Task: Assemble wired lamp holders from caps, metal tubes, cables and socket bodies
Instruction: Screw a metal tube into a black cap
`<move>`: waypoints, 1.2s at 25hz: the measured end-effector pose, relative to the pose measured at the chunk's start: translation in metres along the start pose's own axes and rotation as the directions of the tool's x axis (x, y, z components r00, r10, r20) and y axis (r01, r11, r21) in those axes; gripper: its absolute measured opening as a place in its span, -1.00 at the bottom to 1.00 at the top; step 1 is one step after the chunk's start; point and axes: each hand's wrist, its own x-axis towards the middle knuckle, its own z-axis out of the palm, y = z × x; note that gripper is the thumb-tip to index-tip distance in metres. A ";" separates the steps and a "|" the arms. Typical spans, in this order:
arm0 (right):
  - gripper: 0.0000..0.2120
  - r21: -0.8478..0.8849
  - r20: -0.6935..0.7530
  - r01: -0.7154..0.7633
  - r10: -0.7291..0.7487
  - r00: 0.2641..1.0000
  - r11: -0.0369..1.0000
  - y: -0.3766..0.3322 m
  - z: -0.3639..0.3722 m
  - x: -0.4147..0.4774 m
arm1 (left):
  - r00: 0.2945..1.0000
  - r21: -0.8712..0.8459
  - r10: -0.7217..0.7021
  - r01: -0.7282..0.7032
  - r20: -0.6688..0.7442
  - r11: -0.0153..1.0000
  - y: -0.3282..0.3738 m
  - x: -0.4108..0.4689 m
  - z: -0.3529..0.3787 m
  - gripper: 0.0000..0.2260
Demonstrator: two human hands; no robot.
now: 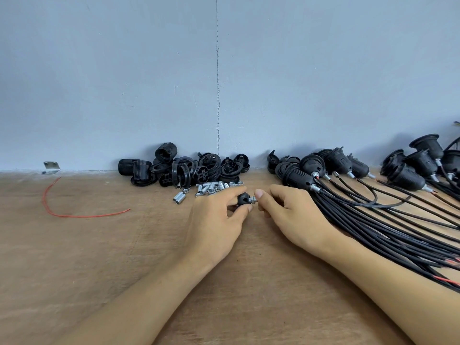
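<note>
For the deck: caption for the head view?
Left hand holds a black cap; right hand pinches a metal tube at its end, beside wired holders.

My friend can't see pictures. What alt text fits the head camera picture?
Over a wooden table, the left hand grips a black cap while the right hand pinches a short metal tube at its end. Behind lie loose metal tubes and black socket parts; wired lamp holders fan out at right, and a red wire lies at left.

blue-grey wall, wooden table
</note>
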 end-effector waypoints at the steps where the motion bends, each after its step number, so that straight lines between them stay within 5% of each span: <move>1: -0.70 -0.004 -0.002 0.008 -0.008 1.000 1.000 0.000 0.000 0.000 | 1.000 -0.014 -0.018 0.018 0.008 1.000 -0.001 0.001 0.000 -0.71; 5: -0.88 -0.019 0.015 0.029 -0.029 0.999 0.999 0.003 0.002 0.000 | 0.999 -0.019 -0.033 0.033 0.002 0.999 -0.003 0.002 0.000 -0.71; 12: -0.64 -0.084 0.047 0.037 -0.033 0.998 0.996 0.000 0.000 -0.001 | 0.998 0.040 0.049 -0.048 -0.032 0.998 0.003 -0.001 -0.002 -0.70; 18: -0.51 0.070 0.087 -0.096 0.090 0.992 0.993 -0.004 -0.003 0.001 | 0.994 0.028 0.093 -0.092 -0.050 0.995 0.005 -0.003 -0.002 -0.70; 30: -0.83 0.079 -0.048 0.022 -0.018 0.999 0.997 -0.008 0.003 -0.002 | 0.996 -0.076 -0.015 0.008 -0.086 0.997 -0.002 0.002 0.000 -0.72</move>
